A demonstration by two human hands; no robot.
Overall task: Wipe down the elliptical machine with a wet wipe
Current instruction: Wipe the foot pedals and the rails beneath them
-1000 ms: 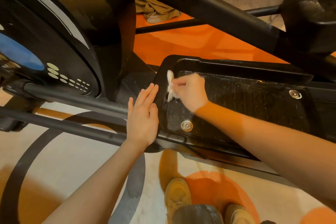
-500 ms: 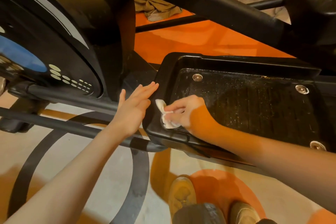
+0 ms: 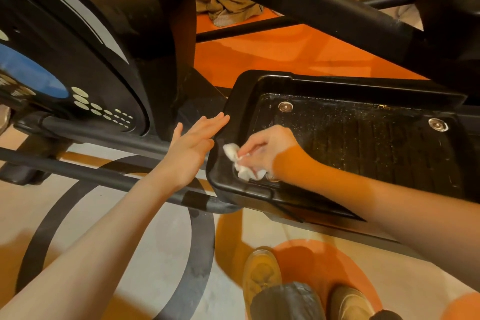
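Observation:
The black elliptical's foot pedal (image 3: 368,143), ribbed and speckled with dust, fills the right half of the head view. My right hand (image 3: 267,150) pinches a crumpled white wet wipe (image 3: 240,162) and presses it on the pedal's near-left corner, by the raised rim. My left hand (image 3: 193,148) is flat with straight fingers, its fingertips against the outer left edge of the pedal. The flywheel housing (image 3: 78,65) with a blue disc sits at the left.
Black frame tubes (image 3: 104,176) run under my left forearm. A thick black bar (image 3: 324,8) crosses above the pedal. My shoes (image 3: 262,273) stand below on a floor with orange and grey markings. A crumpled cloth (image 3: 228,10) lies on the floor behind the machine.
My right hand slid the wipe from the pedal's far-left end down to the near-left corner. My left hand stayed by the pedal's left edge, fingers straight.

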